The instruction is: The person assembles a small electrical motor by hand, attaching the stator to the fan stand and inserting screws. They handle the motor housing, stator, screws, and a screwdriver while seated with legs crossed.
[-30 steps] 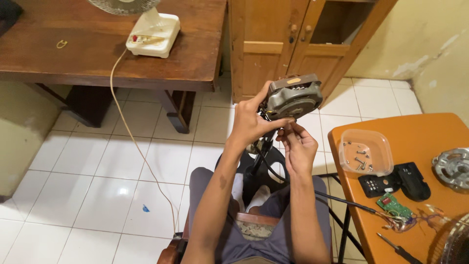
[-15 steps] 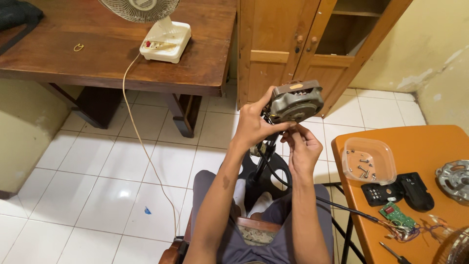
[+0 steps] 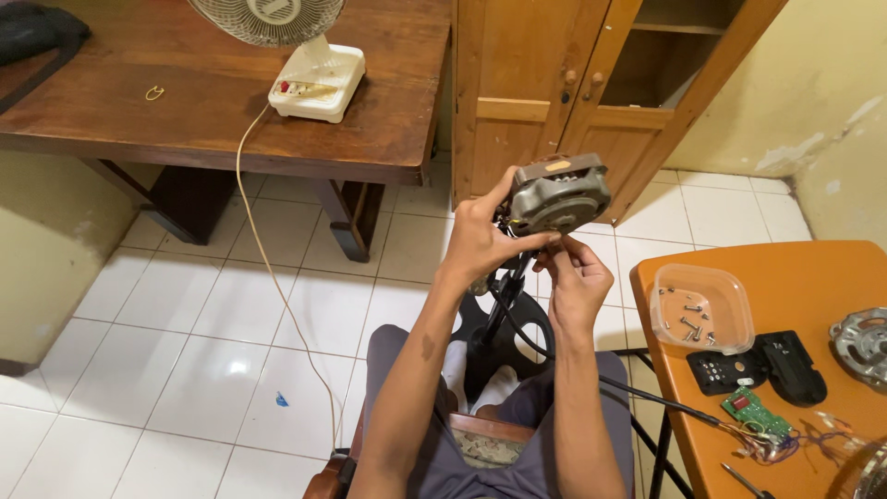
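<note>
1. One grey fan motor (image 3: 559,196), chest-high above the lap; left hand (image 3: 480,242) fingers wrap its side.
2. Right hand (image 3: 575,277) fingers pinched narrow beneath it (on what, cannot tell).
3. One orange table (image 3: 813,277) at right: one clear tub (image 3: 702,308) near its edge; open tiled floor (image 3: 185,351) left.

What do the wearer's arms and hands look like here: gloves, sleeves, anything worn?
Both arms are bare to past the elbow: no sleeves in view. Left hand and right hand have no gloves; no watch or rings visible. The left forearm carries a small dark mark.
</note>
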